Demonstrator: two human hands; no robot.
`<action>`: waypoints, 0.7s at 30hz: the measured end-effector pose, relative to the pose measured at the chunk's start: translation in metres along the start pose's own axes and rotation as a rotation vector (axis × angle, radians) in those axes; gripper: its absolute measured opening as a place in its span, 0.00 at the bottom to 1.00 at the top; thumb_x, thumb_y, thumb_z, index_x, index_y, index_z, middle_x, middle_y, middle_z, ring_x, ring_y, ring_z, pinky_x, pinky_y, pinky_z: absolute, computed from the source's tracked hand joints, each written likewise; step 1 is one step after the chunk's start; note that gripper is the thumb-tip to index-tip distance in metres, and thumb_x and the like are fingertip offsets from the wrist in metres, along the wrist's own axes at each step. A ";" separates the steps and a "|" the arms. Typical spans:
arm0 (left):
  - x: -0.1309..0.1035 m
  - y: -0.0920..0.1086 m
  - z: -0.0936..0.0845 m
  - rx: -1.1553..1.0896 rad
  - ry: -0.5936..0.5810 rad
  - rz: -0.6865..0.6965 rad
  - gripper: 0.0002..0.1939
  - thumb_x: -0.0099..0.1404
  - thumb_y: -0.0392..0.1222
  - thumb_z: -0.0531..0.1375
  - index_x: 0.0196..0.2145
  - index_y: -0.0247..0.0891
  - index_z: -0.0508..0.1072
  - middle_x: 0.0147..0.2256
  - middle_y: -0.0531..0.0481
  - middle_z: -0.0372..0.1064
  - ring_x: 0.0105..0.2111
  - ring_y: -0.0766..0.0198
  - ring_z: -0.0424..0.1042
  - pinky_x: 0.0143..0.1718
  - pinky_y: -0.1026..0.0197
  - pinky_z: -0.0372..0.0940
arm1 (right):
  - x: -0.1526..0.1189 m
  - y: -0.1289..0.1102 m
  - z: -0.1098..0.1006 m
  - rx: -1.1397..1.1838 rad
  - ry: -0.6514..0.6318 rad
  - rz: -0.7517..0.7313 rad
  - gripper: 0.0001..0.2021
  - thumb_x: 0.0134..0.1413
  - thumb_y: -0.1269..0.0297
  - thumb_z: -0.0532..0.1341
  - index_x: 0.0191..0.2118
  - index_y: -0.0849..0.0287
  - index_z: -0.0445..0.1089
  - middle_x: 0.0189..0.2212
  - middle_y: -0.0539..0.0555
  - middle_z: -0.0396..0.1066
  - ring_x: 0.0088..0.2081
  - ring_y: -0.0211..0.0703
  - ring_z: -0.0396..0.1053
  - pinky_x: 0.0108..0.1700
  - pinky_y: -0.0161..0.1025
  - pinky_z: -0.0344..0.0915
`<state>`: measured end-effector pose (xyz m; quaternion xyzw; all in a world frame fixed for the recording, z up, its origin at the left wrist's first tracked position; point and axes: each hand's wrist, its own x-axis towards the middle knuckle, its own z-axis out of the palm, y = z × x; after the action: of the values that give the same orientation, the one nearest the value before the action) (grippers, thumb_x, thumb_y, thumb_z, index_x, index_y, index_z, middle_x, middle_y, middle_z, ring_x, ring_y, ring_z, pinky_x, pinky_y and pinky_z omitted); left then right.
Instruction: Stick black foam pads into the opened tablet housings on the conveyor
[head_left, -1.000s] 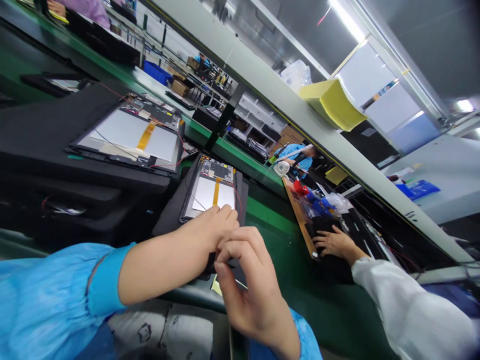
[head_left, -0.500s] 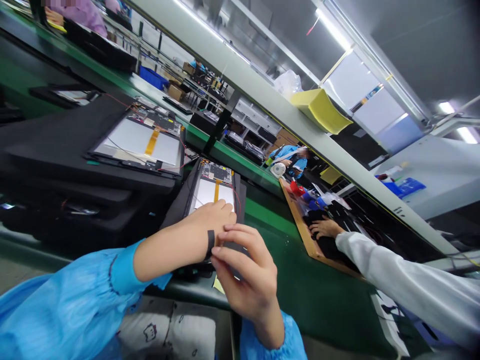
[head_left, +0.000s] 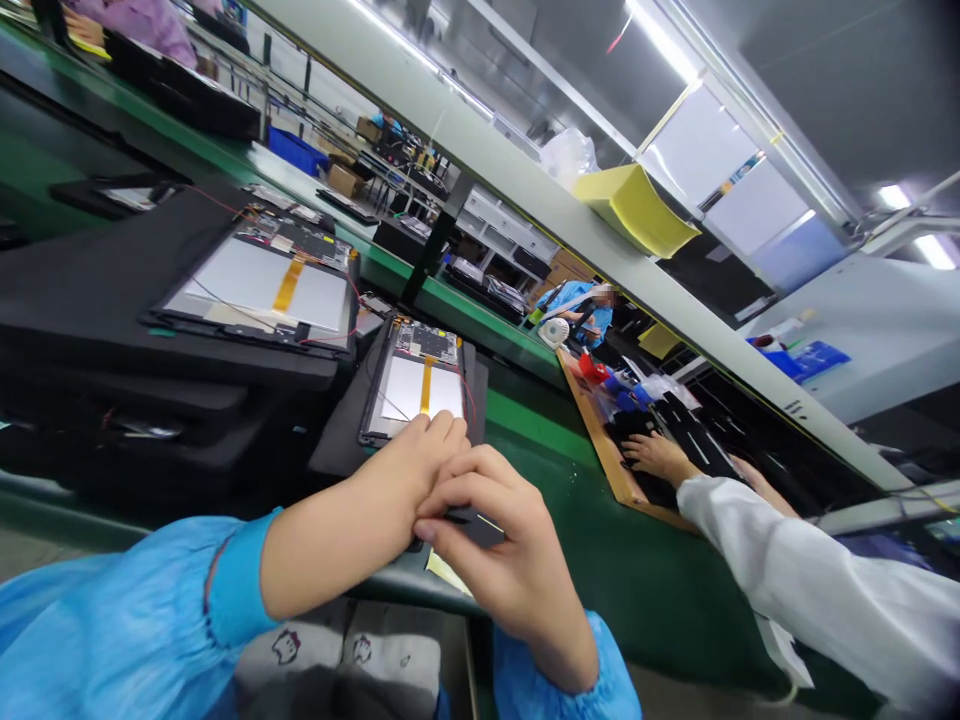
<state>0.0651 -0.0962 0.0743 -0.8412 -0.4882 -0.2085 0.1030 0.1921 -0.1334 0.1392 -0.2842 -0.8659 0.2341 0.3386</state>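
Note:
My right hand (head_left: 502,530) is closed in a pinch against the back of my left hand (head_left: 427,465). A small dark bit of black tape (head_left: 456,516) shows between its thumb and fingers; most of the strip is hidden. The left hand hangs palm down over the near end of an opened tablet (head_left: 409,385), its fingertips out of sight. That tablet has a silver battery, an orange ribbon cable (head_left: 427,383) and a circuit board at its far end. It lies on black foam (head_left: 334,440).
A second opened tablet (head_left: 262,280) lies on a larger foam block (head_left: 82,270) to the left. On the right, a co-worker's hand (head_left: 660,455) reaches into a wooden-edged tray (head_left: 619,480) of black parts. A shelf beam (head_left: 480,175) crosses above the green bench (head_left: 600,590).
The black strip lying across the back of my left hand no longer shows there. My right fingers have closed in where it was. A co-worker's second hand has come into view.

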 end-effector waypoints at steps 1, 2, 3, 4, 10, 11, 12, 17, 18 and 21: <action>-0.001 0.002 0.001 0.029 -0.012 0.005 0.10 0.59 0.27 0.60 0.37 0.36 0.73 0.37 0.45 0.69 0.43 0.51 0.70 0.45 0.51 0.67 | -0.003 0.000 0.000 0.004 0.000 0.013 0.07 0.57 0.76 0.69 0.34 0.58 0.74 0.35 0.51 0.73 0.41 0.41 0.72 0.46 0.37 0.69; -0.001 0.003 0.001 0.058 -0.027 0.009 0.10 0.58 0.27 0.60 0.37 0.36 0.73 0.37 0.44 0.69 0.43 0.50 0.70 0.45 0.51 0.67 | -0.006 0.001 -0.001 0.008 -0.003 0.014 0.07 0.58 0.76 0.68 0.34 0.58 0.73 0.35 0.51 0.73 0.41 0.41 0.71 0.46 0.38 0.69; 0.000 0.004 0.001 0.082 -0.042 0.013 0.10 0.59 0.27 0.60 0.37 0.36 0.73 0.37 0.44 0.69 0.42 0.51 0.70 0.43 0.51 0.67 | -0.008 0.003 -0.001 0.011 -0.013 0.002 0.06 0.59 0.75 0.67 0.34 0.58 0.73 0.35 0.51 0.73 0.41 0.41 0.71 0.47 0.39 0.69; 0.001 0.004 0.000 0.102 -0.054 0.017 0.09 0.59 0.27 0.60 0.37 0.36 0.73 0.36 0.45 0.68 0.42 0.51 0.70 0.42 0.52 0.67 | -0.011 0.005 -0.001 0.019 -0.024 -0.020 0.06 0.61 0.75 0.66 0.34 0.57 0.72 0.36 0.52 0.73 0.41 0.42 0.71 0.47 0.40 0.70; 0.004 0.005 -0.009 0.264 -0.130 0.078 0.08 0.60 0.28 0.58 0.34 0.38 0.72 0.32 0.48 0.67 0.35 0.56 0.68 0.36 0.57 0.66 | -0.014 0.019 0.001 0.065 0.077 -0.093 0.06 0.65 0.73 0.64 0.44 0.56 0.74 0.36 0.52 0.75 0.38 0.40 0.72 0.41 0.37 0.72; 0.003 0.006 -0.010 0.300 -0.114 0.079 0.07 0.60 0.28 0.59 0.34 0.38 0.72 0.32 0.47 0.67 0.35 0.55 0.68 0.37 0.56 0.67 | -0.013 0.020 0.001 0.042 0.078 -0.114 0.07 0.64 0.73 0.65 0.45 0.56 0.76 0.36 0.52 0.75 0.38 0.39 0.73 0.41 0.37 0.72; 0.002 0.007 -0.010 0.328 -0.091 0.076 0.06 0.60 0.29 0.59 0.34 0.38 0.72 0.32 0.47 0.67 0.35 0.54 0.68 0.38 0.55 0.67 | -0.012 0.021 0.001 0.014 0.072 -0.144 0.07 0.64 0.74 0.65 0.45 0.57 0.76 0.37 0.52 0.75 0.38 0.39 0.73 0.41 0.37 0.72; -0.002 0.008 -0.009 0.400 -0.001 0.084 0.06 0.60 0.30 0.57 0.33 0.38 0.73 0.31 0.46 0.67 0.35 0.53 0.68 0.39 0.53 0.67 | -0.014 0.022 0.001 -0.110 0.085 -0.289 0.08 0.64 0.78 0.61 0.45 0.61 0.74 0.36 0.56 0.75 0.38 0.42 0.73 0.41 0.40 0.74; -0.003 0.007 -0.008 0.403 0.021 0.091 0.07 0.60 0.30 0.57 0.33 0.37 0.73 0.31 0.46 0.67 0.35 0.53 0.68 0.39 0.53 0.67 | -0.016 0.022 0.003 -0.129 0.100 -0.306 0.09 0.64 0.78 0.61 0.45 0.62 0.73 0.36 0.56 0.75 0.38 0.42 0.73 0.41 0.40 0.75; -0.003 0.003 -0.007 0.401 0.088 0.115 0.08 0.58 0.29 0.55 0.31 0.38 0.72 0.29 0.46 0.67 0.33 0.54 0.67 0.35 0.55 0.66 | -0.022 0.025 0.014 -0.171 0.196 -0.323 0.09 0.63 0.79 0.59 0.45 0.63 0.72 0.35 0.57 0.75 0.37 0.42 0.72 0.40 0.40 0.75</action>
<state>0.0650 -0.1025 0.0795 -0.8205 -0.4659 -0.1375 0.3013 0.2035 -0.1324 0.1050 -0.1908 -0.8798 0.0737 0.4291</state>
